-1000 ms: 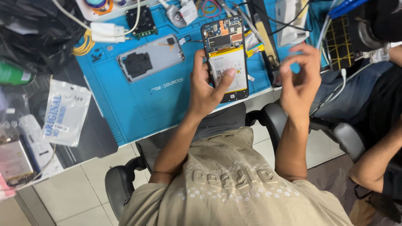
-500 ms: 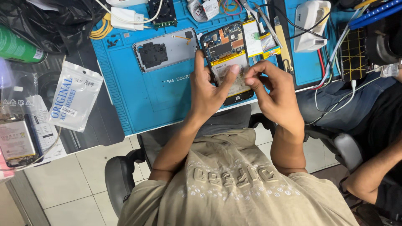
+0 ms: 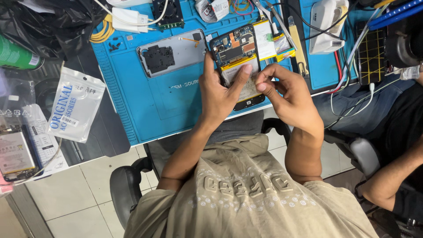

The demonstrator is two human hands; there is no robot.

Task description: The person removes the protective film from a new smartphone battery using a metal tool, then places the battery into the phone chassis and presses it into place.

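A big blue work mat [image 3: 145, 101] covers the table. The opened phone [image 3: 235, 50] lies on it, back off. The left hand [image 3: 220, 90] presses it flat so it stays put. The right hand [image 3: 286, 94] pinches something small at its battery [image 3: 246, 86].

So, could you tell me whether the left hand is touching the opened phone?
Touching. The head view shows the left hand gripping the opened phone, its index finger lying across the battery area and thumb against the phone's left edge.
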